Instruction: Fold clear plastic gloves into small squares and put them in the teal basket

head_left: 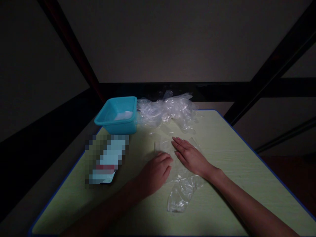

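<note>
A thin, see-through plastic piece (184, 194) lies on the table in front of me, flat at the top and crumpled at its lower end. I cannot make out whether it is a bag or a glove. My right hand (191, 157) rests palm down on its upper right part, with the fingers stretched out. At its left side my left hand (158, 171) is closed, fingers curled and thumb against them, gripping the plastic; the fingertips are partly hidden. Behind both hands, a loose heap of similar clear plastic (170, 110) sits at the table's far edge.
A blue plastic basin (116, 126) with white paper-like pieces (124, 115) inside stands at the far left. Nearer to me lies a blurred-out, flat, phone-like object (108, 161). The pale table (234, 158) has a blue edge, with a wall (172, 42) behind it.
</note>
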The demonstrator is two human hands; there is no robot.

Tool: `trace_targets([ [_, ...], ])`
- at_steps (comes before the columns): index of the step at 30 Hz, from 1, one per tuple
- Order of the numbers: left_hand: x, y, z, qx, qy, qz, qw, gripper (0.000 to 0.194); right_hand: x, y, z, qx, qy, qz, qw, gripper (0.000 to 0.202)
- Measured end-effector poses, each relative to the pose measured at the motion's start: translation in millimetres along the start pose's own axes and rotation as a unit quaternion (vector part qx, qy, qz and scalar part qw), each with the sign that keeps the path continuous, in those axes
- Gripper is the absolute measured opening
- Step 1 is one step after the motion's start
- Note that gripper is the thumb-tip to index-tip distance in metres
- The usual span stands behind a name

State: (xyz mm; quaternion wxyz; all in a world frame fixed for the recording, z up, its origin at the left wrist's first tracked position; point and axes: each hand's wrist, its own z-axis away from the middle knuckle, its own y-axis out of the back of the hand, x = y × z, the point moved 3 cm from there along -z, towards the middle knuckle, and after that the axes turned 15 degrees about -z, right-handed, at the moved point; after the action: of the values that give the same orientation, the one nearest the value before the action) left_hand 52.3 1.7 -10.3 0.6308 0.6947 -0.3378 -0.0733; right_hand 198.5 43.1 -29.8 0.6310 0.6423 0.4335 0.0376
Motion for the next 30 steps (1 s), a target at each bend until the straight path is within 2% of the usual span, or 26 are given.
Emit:
trace_targets([
  [2, 5, -8.8, 3, 0.022, -0.002, -0.024, 0.999, 0.022, 1, 0, 0, -0.001, -0.001, 0.001, 1.0, 0.044],
  [5, 4, -16.4, 8, 0.021, 0.022, -0.097, 0.995, 0.035, 2, -1, 0, -0.012, -0.004, 0.009, 1.0, 0.045],
  [9, -1, -16.0, 12, -0.005, 0.037, -0.214, 0.976, 0.055, 0, 0, 0, -0.017, -0.011, 0.024, 1.0, 0.045],
  [13, -6, -13.1, 14, -0.009, 0.075, -0.283, 0.956, 0.07, 0, 0, 1, -0.028, -0.043, 0.065, 0.997, 0.048],
  [18, -12, -15.6, 17, -0.014, 0.11, -0.319, 0.941, 0.081, 5, 0, 4, -0.02, -0.096, 0.104, 0.99, 0.056],
  [30, -16, -14.5, 19, -0.012, 0.115, -0.335, 0.935, 0.087, 32, 19, 14, -0.021, -0.2, 0.121, 0.972, 0.06],
])
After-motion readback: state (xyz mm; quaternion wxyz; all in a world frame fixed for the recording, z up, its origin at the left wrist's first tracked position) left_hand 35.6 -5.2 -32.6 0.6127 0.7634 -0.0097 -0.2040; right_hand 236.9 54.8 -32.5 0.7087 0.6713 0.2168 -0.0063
